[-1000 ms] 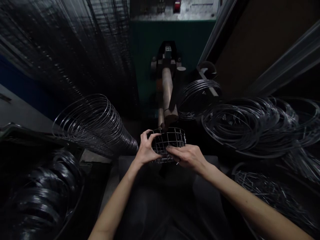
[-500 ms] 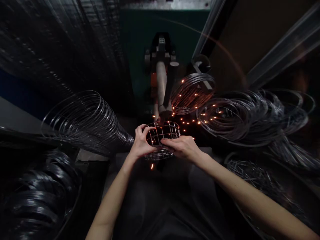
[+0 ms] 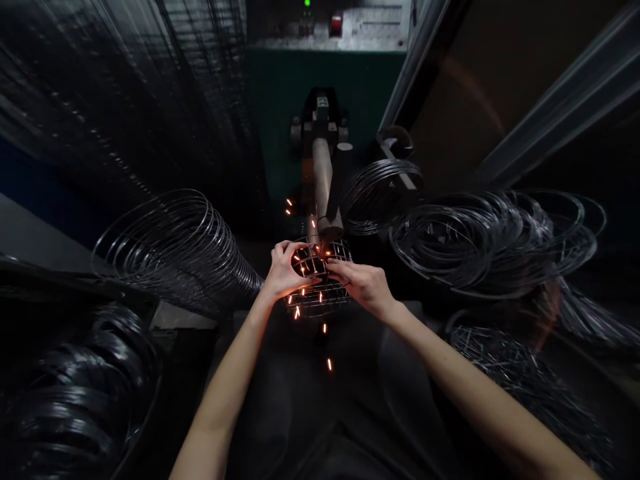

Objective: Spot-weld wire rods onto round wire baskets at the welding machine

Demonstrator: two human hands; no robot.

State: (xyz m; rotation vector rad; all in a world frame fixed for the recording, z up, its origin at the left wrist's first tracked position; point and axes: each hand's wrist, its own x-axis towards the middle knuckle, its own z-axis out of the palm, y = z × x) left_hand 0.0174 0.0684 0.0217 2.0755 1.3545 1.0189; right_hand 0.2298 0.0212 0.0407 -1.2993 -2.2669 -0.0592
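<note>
"What's the biggest thing there?"
"The green machine (image 3: 325, 73), beyond the basket (image 3: 320, 305). Its metal arm (image 3: 324, 177) reaches down to the basket's far side."
"And around it?"
"A mass of wires (image 3: 165, 100) stands beyond the basket to the left. Loops (image 3: 470, 233) of wire lie to its right, and a long coil (image 3: 225, 250) leans to its left. Nearer than the basket, bundles (image 3: 85, 393) sit far left and thin rods (image 3: 505, 357) far right."
"Where's the basket itself?"
"Under the arm's tip, between the two hands, its wire grid facing up."
"How does each grip look?"
"The left hand (image 3: 285, 272) is curved, thumb and fingers around the basket's left side, holding it. The right hand (image 3: 364, 283) has a narrow grip, fingertips together on the basket's right part; whether they pinch a loose wire too, I can't tell."
"Anything smaller?"
"A red switch (image 3: 337, 25) far beyond the basket, and orange sparks (image 3: 325, 328) around and below it."
</note>
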